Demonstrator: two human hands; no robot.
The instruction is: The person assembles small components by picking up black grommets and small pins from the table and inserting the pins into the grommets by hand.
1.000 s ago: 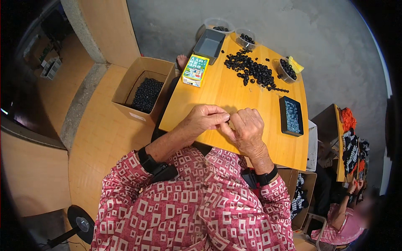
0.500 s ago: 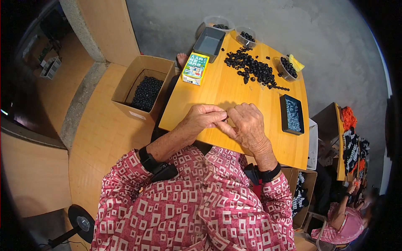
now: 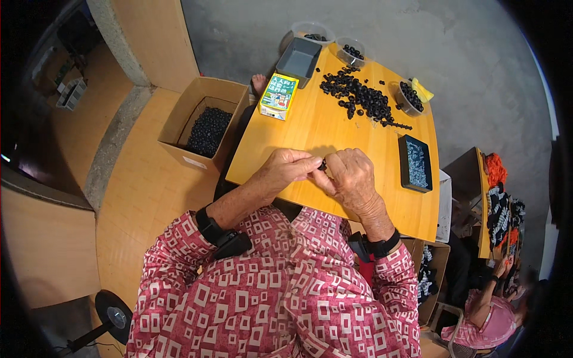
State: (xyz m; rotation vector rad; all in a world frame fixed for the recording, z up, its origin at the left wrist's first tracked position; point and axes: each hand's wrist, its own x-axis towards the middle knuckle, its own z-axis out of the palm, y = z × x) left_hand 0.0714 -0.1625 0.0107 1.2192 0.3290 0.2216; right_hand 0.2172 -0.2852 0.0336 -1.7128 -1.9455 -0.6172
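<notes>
Over the table's near edge, my left hand [image 3: 285,170] pinches a small black round part [image 3: 322,164] between thumb and fingers. My right hand [image 3: 352,179] meets it there, its thumb and curled fingers closed on the same part. How the fingers of the right hand sit on it is partly hidden. Beyond the hands, a pile of similar small black round parts [image 3: 364,98] lies loose on the wooden table [image 3: 286,146]. To the right of my right hand stands a black tray [image 3: 403,173] of many small shiny pieces.
A grey bin [image 3: 298,56], a yellow-green carton [image 3: 279,96] and clear tubs [image 3: 351,52] line the far side. A yellow object [image 3: 421,90] rests by another tub. Left of the table stands a cardboard box [image 3: 178,125] of black parts. A co-worker [image 3: 492,316] sits at far right.
Both hands stay in nearly the same place. The fingers have shifted slightly, and more of the small black part now shows between them.
</notes>
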